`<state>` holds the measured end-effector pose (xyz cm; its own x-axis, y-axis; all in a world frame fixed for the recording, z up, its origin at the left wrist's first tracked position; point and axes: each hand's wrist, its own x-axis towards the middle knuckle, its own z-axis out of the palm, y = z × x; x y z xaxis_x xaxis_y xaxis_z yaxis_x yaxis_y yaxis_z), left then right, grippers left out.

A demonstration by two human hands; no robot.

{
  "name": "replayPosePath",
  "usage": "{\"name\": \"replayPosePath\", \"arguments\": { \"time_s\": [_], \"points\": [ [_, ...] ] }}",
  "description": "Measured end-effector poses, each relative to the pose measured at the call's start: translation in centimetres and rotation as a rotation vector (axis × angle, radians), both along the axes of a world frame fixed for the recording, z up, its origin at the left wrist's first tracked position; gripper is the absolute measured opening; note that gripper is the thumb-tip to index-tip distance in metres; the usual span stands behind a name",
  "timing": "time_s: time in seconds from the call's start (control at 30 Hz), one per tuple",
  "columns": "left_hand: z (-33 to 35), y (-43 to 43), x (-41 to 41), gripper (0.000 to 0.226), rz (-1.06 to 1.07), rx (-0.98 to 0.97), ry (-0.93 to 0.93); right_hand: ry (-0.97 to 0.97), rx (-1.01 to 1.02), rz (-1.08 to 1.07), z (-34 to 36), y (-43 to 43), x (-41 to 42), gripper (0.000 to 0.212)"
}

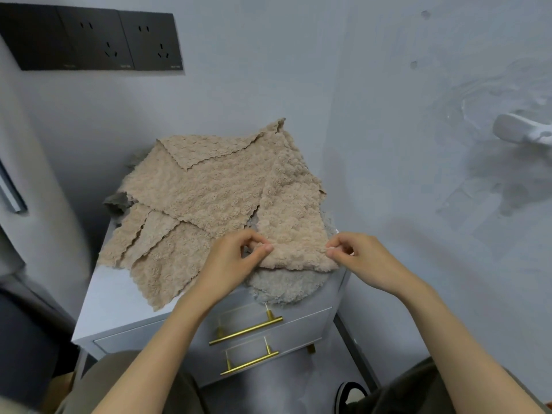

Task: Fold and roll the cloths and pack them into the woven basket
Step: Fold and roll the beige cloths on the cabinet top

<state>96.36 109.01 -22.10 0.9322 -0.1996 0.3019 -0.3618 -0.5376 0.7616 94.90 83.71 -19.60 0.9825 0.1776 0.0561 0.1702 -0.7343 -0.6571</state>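
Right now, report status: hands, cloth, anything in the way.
Left hand, right hand: both pinching near edge of beige cloth. It lies folded narrow over gray cloth, other cloths beside. Basket not in view.

Soft, cool, even light filled the wide-angle view. Faint shadows fell on the pale grey plastered wall (pixel 268 70) right of the white two-drawer cabinet (pixel 113 297). The fluffy beige cloths (pixel 209 192) showed crisp texture; frame edges bowed and smeared.
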Motion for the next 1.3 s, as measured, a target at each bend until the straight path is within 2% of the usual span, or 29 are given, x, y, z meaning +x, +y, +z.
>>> {"name": "replayPosePath", "arguments": {
  "time_s": [0.23,0.37,0.47,0.53,0.67,0.8,1.0,1.07,1.13,1.3],
  "points": [
    [-1.1,-0.7,0.6,0.016,0.124,0.302,-0.097,0.016,-0.192,-0.071,-1.7,0.5,0.7,0.006],
    [-1.2,-0.7,0.3,0.013,0.128,0.303,-0.208,-0.200,-0.288,-0.090,-2.0,1.1,0.3,0.008],
    [-1.0,-0.8,0.2,0.013,0.001,0.316,-0.316,-0.389,-0.328,-0.008,-1.7,1.6,-0.3,0.015],
    [-0.9,-1.0,0.0,0.019,-0.092,0.276,-0.301,-0.435,-0.367,0.086,-1.8,2.0,-0.7,0.021],
    [-1.4,-0.5,0.0,0.034,-0.145,0.311,-0.211,-0.395,-0.415,0.166,-2.4,2.1,-1.0,0.032],
    [-1.5,0.2,-0.1,0.037,-0.193,0.393,-0.227,-0.375,-0.449,0.184,-2.8,1.6,-1.1,0.031],
    [-1.6,0.2,-0.2,0.036,-0.086,0.416,-0.246,-0.393,-0.499,0.169,-2.8,1.0,-0.6,0.031],
    [-1.6,0.2,-0.1,0.035,-0.054,0.431,-0.250,-0.390,-0.489,0.133,-2.7,0.7,-0.6,0.032],
    [-1.5,0.2,-0.1,0.031,-0.022,0.396,-0.229,-0.357,-0.397,0.067,-2.6,0.4,-0.7,0.029],
    [-1.5,-0.1,0.5,0.019,0.060,0.219,-0.081,-0.123,-0.105,-0.043,-2.1,-0.3,-0.2,0.021]
  ]
}}
